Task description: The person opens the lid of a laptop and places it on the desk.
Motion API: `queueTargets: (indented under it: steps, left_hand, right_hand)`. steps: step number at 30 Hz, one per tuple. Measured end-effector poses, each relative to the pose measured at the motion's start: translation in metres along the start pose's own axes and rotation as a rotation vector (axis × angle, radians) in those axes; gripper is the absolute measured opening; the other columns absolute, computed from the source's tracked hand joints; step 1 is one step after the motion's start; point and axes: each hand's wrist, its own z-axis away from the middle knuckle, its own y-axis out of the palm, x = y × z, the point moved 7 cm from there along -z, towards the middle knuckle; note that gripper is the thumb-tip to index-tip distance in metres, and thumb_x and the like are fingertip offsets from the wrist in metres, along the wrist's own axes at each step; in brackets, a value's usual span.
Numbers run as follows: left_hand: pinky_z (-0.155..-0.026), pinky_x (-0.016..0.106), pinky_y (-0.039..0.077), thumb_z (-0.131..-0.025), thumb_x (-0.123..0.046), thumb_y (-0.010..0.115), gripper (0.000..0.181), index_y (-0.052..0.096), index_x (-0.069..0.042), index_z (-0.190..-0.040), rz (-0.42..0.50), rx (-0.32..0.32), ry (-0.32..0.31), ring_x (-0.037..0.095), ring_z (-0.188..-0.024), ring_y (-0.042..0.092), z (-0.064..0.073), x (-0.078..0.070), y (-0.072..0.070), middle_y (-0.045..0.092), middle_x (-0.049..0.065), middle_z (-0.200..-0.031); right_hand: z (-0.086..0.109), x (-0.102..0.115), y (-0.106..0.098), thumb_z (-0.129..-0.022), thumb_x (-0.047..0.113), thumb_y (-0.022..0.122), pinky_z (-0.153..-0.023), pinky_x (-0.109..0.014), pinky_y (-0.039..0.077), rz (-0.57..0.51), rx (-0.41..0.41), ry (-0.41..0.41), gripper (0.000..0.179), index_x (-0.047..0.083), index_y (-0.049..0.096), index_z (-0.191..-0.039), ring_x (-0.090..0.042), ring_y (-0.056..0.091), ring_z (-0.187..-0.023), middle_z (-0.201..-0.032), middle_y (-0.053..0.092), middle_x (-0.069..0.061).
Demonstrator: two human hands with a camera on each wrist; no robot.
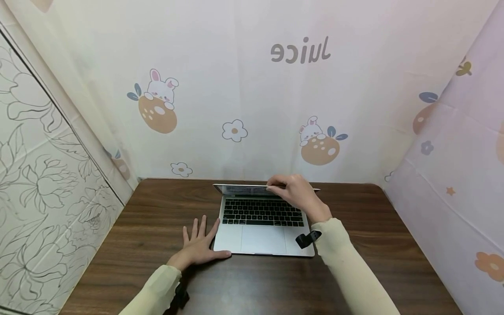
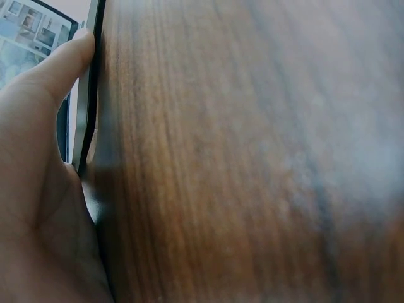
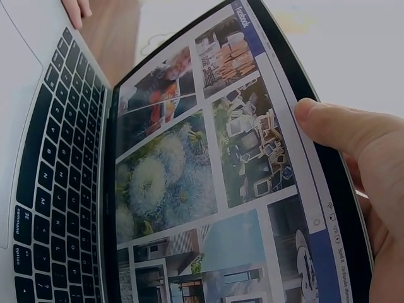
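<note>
A silver laptop (image 1: 263, 239) lies on the table with its lid raised. My right hand (image 1: 298, 192) pinches the lid's top edge, right of its middle. In the right wrist view the thumb (image 3: 334, 123) presses the screen's border while the other fingers curl behind the lid. The lit screen (image 3: 173, 161) shows a grid of photos beside the black keyboard (image 3: 60, 158). My left hand (image 1: 198, 247) is spread on the table at the laptop's left side. Its straight thumb (image 2: 66, 57) touches the base's front left corner.
The dark wooden table (image 1: 165, 201) reaches back to a pale curtain (image 1: 236, 96) printed with rabbits, fruit and flowers. A panel with line-drawn flowers (image 1: 47, 188) stands to the left. More printed curtain (image 1: 453, 175) hangs along the right side.
</note>
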Motion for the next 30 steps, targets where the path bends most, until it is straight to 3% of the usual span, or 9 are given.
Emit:
queueTargets:
  steps: [6, 30]
  left_hand:
    - [-0.114, 0.072, -0.021, -0.066, -0.101, 0.051, 0.125, 0.006, -0.04, -0.165, -0.001, -0.001, 0.001, 0.043, -0.157, -0.017, 0.0, 0.0, 0.0, -0.013, 0.013, -0.173]
    - [-0.114, 0.073, -0.021, -0.067, -0.1, 0.051, 0.125, 0.005, -0.039, -0.166, 0.001, -0.001, 0.002, 0.043, -0.157, -0.017, 0.0, 0.0, 0.0, -0.015, 0.014, -0.172]
  right_hand:
    - [-0.004, -0.002, 0.0, -0.096, 0.021, 0.075, -0.072, -0.034, 0.06, -0.007, 0.002, 0.01, 0.007, 0.019, 0.078, -0.101, -0.01, 0.073, -0.081, -0.098, 0.079, 0.002]
    - [-0.016, -0.009, -0.003, -0.097, 0.027, 0.073, -0.071, -0.037, 0.058, 0.05, -0.004, 0.051, 0.01, 0.021, 0.077, -0.104, -0.012, 0.071, -0.08, -0.098, 0.078, 0.003]
